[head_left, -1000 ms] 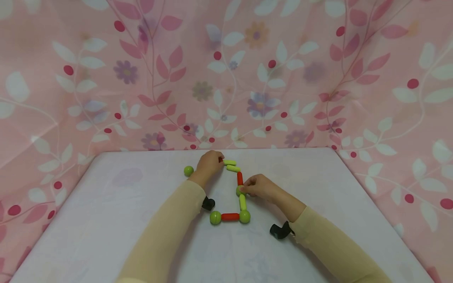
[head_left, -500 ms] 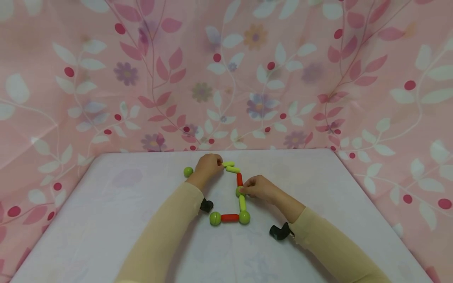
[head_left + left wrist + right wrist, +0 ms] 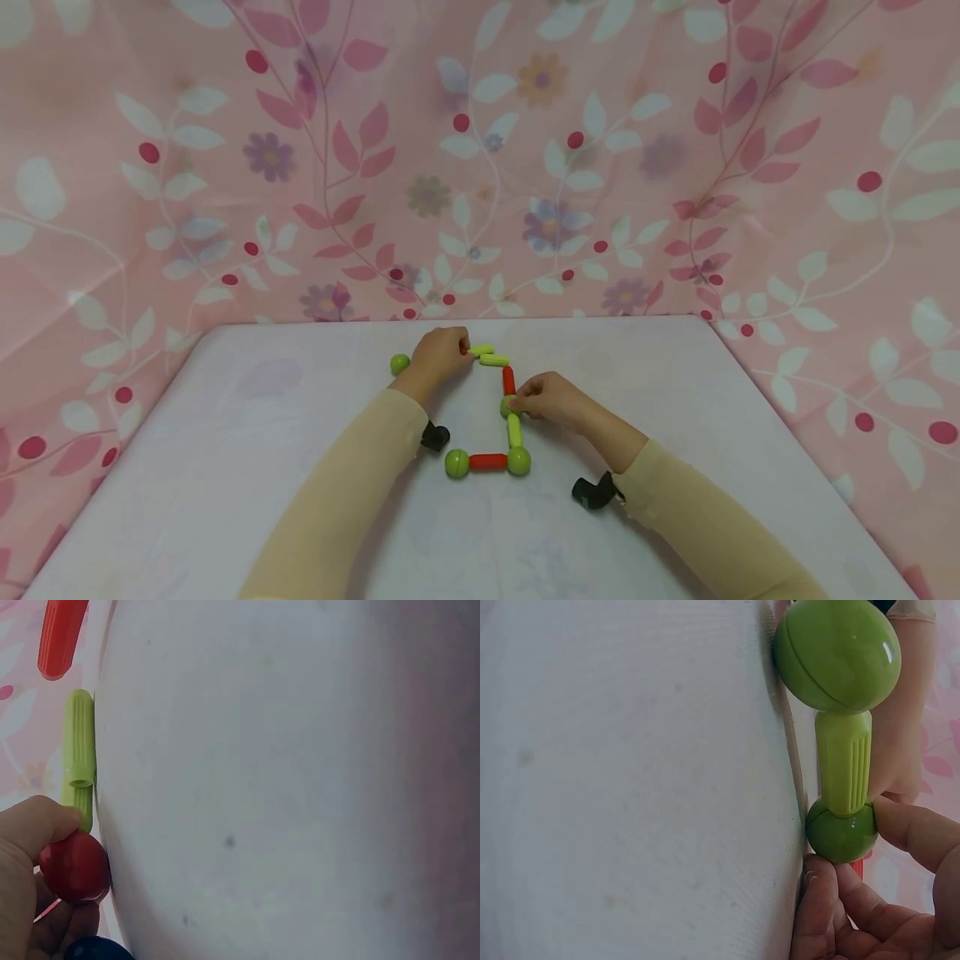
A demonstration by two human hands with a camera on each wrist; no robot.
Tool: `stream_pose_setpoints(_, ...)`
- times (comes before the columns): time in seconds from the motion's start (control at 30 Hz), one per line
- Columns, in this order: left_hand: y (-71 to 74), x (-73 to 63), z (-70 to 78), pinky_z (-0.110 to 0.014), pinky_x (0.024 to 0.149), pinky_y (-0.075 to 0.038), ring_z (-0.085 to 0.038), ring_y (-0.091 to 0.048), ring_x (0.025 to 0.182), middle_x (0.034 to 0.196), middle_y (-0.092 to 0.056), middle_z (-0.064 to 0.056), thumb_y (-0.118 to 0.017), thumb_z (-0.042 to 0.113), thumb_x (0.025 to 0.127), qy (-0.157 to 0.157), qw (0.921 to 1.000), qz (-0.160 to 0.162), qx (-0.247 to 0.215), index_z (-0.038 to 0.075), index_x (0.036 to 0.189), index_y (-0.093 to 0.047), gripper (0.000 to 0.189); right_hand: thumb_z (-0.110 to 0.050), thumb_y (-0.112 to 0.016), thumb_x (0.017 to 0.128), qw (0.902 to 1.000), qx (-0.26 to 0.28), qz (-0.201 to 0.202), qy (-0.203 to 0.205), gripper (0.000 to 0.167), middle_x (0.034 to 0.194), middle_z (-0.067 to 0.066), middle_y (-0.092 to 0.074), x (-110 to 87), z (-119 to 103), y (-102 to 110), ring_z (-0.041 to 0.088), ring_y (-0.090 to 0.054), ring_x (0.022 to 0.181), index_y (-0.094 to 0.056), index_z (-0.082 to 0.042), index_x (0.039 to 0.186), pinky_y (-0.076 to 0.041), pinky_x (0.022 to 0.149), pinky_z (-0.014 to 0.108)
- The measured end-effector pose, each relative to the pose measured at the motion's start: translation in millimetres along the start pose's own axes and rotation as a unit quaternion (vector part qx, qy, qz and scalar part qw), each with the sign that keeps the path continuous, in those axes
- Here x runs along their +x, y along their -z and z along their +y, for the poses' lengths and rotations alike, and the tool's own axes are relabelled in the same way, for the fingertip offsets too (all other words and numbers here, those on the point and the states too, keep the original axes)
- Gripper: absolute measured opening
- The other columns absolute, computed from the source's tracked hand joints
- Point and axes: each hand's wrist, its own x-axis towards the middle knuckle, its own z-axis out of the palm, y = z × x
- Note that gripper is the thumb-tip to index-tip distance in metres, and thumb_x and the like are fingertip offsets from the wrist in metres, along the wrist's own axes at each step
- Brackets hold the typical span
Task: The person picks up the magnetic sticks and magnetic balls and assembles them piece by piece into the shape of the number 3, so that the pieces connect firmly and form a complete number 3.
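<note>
At the far side of the table, my left hand [image 3: 441, 357] holds a red ball [image 3: 75, 866] between thumb and fingers. The thumb tip lies by the end of a yellow-green rod [image 3: 483, 350]. A second yellow-green rod [image 3: 494, 360] lies just nearer. My right hand [image 3: 557, 398] pinches a green ball [image 3: 842, 834] where a red rod [image 3: 508, 381] and a yellow-green rod [image 3: 844, 765] meet. That rod runs to a green corner ball [image 3: 519, 461], joined by a red rod [image 3: 488, 462] to another green ball [image 3: 457, 463].
A loose green ball [image 3: 399, 364] sits left of my left hand. Part of a dark blue ball [image 3: 97, 949] shows below the fingers in the left wrist view. Behind the white table [image 3: 637, 358] hangs a pink flowered cloth [image 3: 540, 150].
My left hand has come slightly nearer. The farther yellow-green rod has shifted a little left and tilted, and the red spot at the fingertips is now hidden. My right hand keeps its place.
</note>
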Motion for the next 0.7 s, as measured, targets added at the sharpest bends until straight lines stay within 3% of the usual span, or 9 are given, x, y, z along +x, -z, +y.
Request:
stream_pose_setpoints(0.23, 0.5, -3.7, 0.5, -0.036, 0.087, -0.050, -0.019, -0.061, 0.089, 0.094, -0.070, -0.002, -0.068, 0.014, 0.094, -0.010, 0.9997, 0.013, -0.015, 0.011, 0.101, -0.075, 0.010, -0.031, -0.077, 0.089, 1.0000, 0.005, 0.000, 0.008, 0.026, 0.096, 0.004, -0.066, -0.5, 1.1, 0.5, 0.019, -0.059, 0.086, -0.072, -0.008, 0.100, -0.050, 0.077, 0.031)
stream_pose_setpoints(0.7, 8.7, -16.3, -2.2, -0.039, 0.096, -0.049, -0.023, -0.063, 0.105, 0.110, -0.070, -0.005, -0.074, 0.024, 0.093, -0.016, 0.9974, 0.015, -0.068, 0.011, 0.112, -0.073, 0.023, -0.033, -0.078, 0.088, 1.0000, -0.001, 0.004, 0.000, 0.029, 0.096, 0.004, -0.066, -0.6, 0.8, -0.8, 0.019, -0.059, 0.085, -0.071, -0.008, 0.102, -0.050, 0.076, 0.031)
